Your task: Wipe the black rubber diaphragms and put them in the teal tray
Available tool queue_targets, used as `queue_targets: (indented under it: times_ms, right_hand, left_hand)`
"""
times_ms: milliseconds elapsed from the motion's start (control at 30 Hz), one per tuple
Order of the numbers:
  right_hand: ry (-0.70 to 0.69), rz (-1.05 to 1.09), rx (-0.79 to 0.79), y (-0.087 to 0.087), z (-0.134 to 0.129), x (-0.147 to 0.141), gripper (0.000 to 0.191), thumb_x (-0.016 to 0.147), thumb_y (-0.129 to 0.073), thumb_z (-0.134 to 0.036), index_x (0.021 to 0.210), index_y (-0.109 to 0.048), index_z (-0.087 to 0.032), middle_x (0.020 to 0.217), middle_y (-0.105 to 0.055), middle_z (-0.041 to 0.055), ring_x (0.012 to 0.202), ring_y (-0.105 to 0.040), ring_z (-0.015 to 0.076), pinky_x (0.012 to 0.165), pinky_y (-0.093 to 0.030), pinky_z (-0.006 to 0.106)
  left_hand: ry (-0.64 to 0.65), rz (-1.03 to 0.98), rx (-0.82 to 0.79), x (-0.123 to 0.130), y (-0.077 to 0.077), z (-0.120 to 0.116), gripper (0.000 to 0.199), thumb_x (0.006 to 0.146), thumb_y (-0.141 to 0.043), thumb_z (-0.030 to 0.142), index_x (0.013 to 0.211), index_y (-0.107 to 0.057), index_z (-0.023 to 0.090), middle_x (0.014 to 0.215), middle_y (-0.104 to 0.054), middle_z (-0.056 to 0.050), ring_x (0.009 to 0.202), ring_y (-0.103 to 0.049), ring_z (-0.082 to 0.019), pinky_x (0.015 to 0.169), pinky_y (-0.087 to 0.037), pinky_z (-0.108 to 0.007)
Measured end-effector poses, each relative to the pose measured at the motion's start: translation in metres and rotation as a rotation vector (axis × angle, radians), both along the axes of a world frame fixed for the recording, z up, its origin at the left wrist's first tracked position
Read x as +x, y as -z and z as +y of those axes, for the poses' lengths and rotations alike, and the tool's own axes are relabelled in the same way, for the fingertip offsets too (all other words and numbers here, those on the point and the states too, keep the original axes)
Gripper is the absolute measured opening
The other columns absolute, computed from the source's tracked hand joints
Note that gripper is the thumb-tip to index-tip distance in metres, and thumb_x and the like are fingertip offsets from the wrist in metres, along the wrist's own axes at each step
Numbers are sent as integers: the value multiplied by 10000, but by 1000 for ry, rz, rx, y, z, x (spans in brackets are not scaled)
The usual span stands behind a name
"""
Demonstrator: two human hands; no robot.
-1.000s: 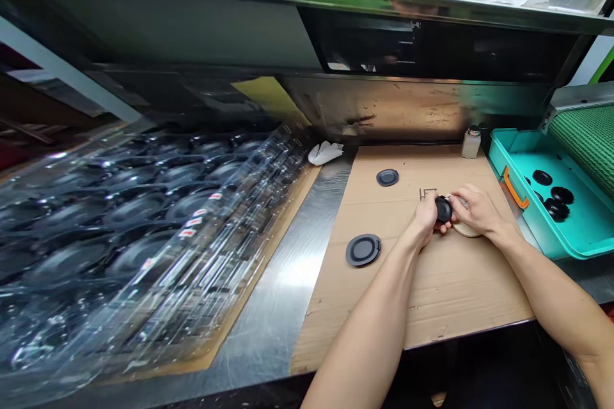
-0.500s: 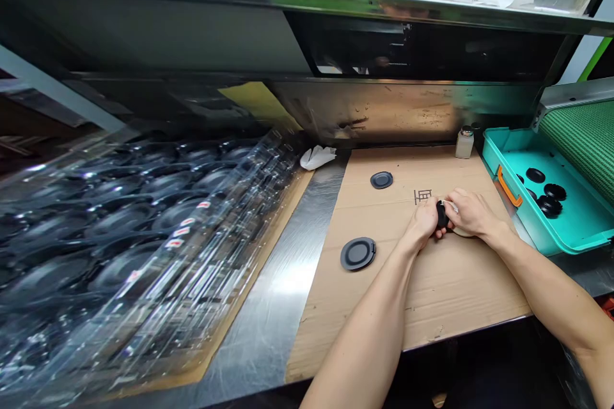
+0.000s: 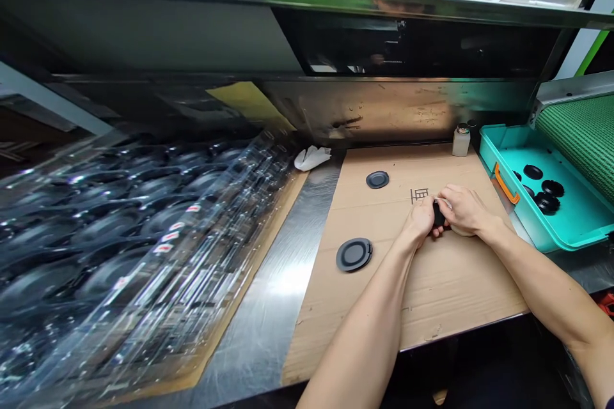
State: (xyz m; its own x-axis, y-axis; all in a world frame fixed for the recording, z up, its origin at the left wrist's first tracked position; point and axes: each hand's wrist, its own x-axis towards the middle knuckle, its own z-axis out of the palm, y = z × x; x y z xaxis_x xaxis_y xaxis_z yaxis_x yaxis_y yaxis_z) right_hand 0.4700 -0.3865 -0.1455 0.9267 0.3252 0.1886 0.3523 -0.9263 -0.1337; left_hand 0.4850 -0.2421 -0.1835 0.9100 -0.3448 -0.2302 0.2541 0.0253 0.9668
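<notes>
The black part [image 3: 438,213] is mostly hidden between the left hand [image 3: 422,220] and right hand [image 3: 461,209], so its shape cannot be told. The clear trays [image 3: 129,230] at left are blurred. The teal bin [image 3: 570,230] is cut off by the right edge.

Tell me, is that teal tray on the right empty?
No. The teal tray holds several black round parts, lying loose near its far end.
</notes>
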Motion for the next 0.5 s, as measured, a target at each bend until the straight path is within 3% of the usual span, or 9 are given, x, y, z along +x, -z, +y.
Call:
queue_targets:
  times_ms: [367, 500]
  right_hand:
    - [52, 105, -4, -8, 0, -3, 219, 1007, -513, -271, 1003, -706, -168, 1045, -672, 67, 916, -606, 164, 741, -361, 260]
    - [125, 120, 44, -9, -2, -6, 234, 1005, -517, -321, 1060, -713, -206, 1094, -686, 47, 950, -616, 168, 767, -371, 257]
  left_hand:
    - [57, -47, 85, -5, -3, -3, 530, 997, -281, 374, 656, -615, 145, 556, -628, -92, 354, -520, -136, 341, -367, -220]
    - [-53, 130, -42, 2, -8, -2, 482, 996, -285, 347, 787, -647, 108, 555, -615, -91, 349, -496, -144, 323, -333, -227]
